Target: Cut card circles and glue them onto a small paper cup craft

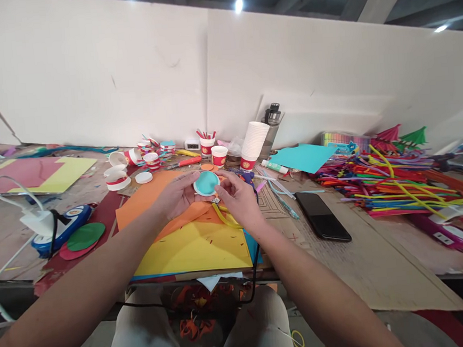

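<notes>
Between my hands is a short white-rimmed paper cup piece with a round teal face (207, 183), turned up toward me. My left hand (180, 195) grips its left side. On the right, the fingers of my right hand (236, 194) close on its edge, thumb near the rim. Its underside is mostly hidden by my hands. Below it lie sheets of orange paper (137, 203) and yellow paper (197, 248). A yellow pipe cleaner (226, 216) curves beneath my right hand. Just beyond my hands is a small orange disc (208, 167).
Stacked paper cups (255, 139) and a bottle (271, 130) stand at the back. Several cut cup pieces (117, 180) sit back left, near an orange cutter (188, 161). A phone (323, 216) and piled pipe cleaners (384, 180) lie right, a blue power strip (61, 229) left.
</notes>
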A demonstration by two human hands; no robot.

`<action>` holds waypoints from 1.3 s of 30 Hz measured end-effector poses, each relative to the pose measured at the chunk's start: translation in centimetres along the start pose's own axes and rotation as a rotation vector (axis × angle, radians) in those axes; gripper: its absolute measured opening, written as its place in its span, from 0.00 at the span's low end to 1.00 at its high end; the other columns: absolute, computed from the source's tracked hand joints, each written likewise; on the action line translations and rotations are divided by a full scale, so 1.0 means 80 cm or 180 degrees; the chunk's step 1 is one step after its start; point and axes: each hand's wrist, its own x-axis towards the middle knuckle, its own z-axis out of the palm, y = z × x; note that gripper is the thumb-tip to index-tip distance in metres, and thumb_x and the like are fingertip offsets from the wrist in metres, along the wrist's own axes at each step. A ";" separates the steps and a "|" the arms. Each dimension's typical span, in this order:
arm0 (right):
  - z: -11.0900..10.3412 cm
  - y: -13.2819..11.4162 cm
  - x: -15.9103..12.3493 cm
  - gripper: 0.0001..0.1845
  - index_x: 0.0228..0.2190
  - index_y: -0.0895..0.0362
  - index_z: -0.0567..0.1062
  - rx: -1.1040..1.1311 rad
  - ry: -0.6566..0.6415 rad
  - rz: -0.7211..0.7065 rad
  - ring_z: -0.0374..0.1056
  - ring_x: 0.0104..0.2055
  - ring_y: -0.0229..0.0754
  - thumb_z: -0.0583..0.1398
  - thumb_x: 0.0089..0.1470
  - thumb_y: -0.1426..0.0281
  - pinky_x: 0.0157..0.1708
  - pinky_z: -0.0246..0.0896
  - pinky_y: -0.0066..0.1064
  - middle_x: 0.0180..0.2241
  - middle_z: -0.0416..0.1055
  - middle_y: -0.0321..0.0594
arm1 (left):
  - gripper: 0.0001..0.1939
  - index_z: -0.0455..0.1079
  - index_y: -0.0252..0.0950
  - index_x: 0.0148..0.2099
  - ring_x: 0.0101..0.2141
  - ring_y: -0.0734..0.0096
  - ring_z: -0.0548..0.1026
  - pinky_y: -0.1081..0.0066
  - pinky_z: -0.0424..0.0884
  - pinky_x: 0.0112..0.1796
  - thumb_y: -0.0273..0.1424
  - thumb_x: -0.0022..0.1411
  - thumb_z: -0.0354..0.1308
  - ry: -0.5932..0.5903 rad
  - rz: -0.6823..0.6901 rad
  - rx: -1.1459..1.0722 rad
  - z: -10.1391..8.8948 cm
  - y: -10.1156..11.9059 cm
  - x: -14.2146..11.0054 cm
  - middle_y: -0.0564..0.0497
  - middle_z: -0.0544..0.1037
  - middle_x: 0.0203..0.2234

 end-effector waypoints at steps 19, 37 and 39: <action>-0.002 -0.001 -0.009 0.15 0.49 0.52 0.74 -0.0187 0.0111 -0.0305 0.71 0.33 0.40 0.57 0.62 0.64 0.33 0.69 0.32 0.38 0.76 0.41 | 0.15 0.80 0.32 0.43 0.35 0.64 0.80 0.64 0.80 0.35 0.36 0.56 0.69 -0.0291 0.0586 0.0441 -0.002 -0.005 -0.002 0.43 0.83 0.38; 0.003 0.004 0.003 0.09 0.34 0.54 0.71 0.1022 -0.0031 0.1150 0.65 0.16 0.34 0.62 0.49 0.65 0.16 0.62 0.25 0.17 0.68 0.27 | 0.23 0.74 0.37 0.57 0.40 0.64 0.80 0.64 0.77 0.42 0.38 0.61 0.65 -0.0933 0.0242 0.0396 -0.008 -0.013 0.003 0.41 0.80 0.45; 0.004 0.007 0.003 0.07 0.33 0.54 0.71 0.0880 -0.0020 0.1223 0.64 0.16 0.34 0.62 0.50 0.68 0.15 0.61 0.24 0.17 0.68 0.27 | 0.25 0.74 0.40 0.58 0.40 0.63 0.80 0.64 0.77 0.41 0.37 0.58 0.68 -0.0976 0.0294 0.0544 -0.008 -0.014 0.004 0.43 0.80 0.47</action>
